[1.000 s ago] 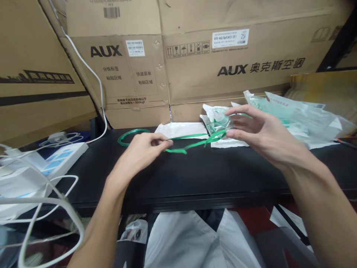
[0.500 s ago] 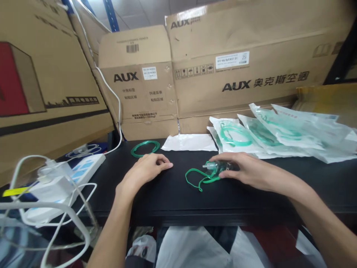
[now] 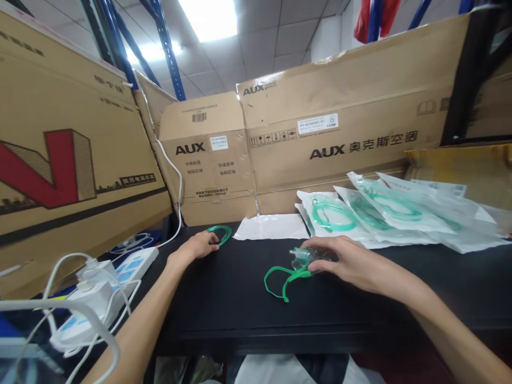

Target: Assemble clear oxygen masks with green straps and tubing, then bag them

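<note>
At the back of the black table, a coil of green tubing [image 3: 226,234] lies flat. My left hand [image 3: 196,246] is at its left side, with thumb and fingertips closed on the near edge of the coil. A clear face mask [image 3: 303,258] with a pale connector rests low over the table. My right hand [image 3: 340,260] grips it from the right, thumb in front and fingers behind, covering part of the mask. Its green elastic strap [image 3: 276,269] loops out to the left on the tabletop.
Sealed clear-and-white packets with green tubing [image 3: 336,216] are piled at the back right. Beside them lies a flat white wrapper [image 3: 272,228]. A white power strip [image 3: 134,266] with cables sits left. Cardboard boxes [image 3: 344,128] wall the back and left.
My left hand has moved left and back from the open tabletop to the tubing coil and closed on it. My right hand still holds the mask. The head view has tilted up.
</note>
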`<state>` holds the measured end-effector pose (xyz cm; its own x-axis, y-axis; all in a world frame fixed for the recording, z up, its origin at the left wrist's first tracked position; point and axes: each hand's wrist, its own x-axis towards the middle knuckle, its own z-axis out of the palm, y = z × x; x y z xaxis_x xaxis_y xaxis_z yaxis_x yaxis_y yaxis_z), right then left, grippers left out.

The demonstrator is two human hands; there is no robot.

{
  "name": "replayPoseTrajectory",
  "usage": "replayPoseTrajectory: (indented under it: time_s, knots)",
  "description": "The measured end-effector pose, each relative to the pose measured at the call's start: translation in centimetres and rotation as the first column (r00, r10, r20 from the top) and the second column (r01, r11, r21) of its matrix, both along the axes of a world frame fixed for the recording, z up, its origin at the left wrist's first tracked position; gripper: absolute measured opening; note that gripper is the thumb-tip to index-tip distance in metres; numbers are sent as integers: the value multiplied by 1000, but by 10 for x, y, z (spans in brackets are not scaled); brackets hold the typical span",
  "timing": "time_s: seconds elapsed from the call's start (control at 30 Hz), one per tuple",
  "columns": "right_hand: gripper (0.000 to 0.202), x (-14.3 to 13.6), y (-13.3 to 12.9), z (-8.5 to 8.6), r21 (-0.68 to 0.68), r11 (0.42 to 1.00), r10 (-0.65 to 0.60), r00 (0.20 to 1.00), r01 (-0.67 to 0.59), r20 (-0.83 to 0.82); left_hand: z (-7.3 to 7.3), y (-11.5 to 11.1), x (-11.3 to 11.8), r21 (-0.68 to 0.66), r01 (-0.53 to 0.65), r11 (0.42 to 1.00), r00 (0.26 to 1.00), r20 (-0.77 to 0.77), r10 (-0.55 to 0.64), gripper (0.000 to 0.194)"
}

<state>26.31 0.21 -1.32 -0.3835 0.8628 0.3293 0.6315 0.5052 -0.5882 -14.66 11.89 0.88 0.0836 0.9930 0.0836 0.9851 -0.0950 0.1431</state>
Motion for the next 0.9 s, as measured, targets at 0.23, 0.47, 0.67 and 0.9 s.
replayPoseTrajectory:
  time_s: [0.23,0.47,0.67,0.9]
  knots:
    - [46,-5,-12,16,-63,995,70,996,-73,-51,-15,-69,30,12,170,985,985,40,-171,19]
    - [40,-14,-24,27,-90,982,136,959,-163,-249,-9,-152,93,172,294,940,886,321,-335,31]
    - [40,-16,-32,34,-55,973,185,899,-225,-397,-1,-162,129,99,401,911,750,536,-388,34]
    - [36,12,-25,39,88,996,69,831,-24,-552,-14,-161,93,99,232,968,136,982,-133,31]
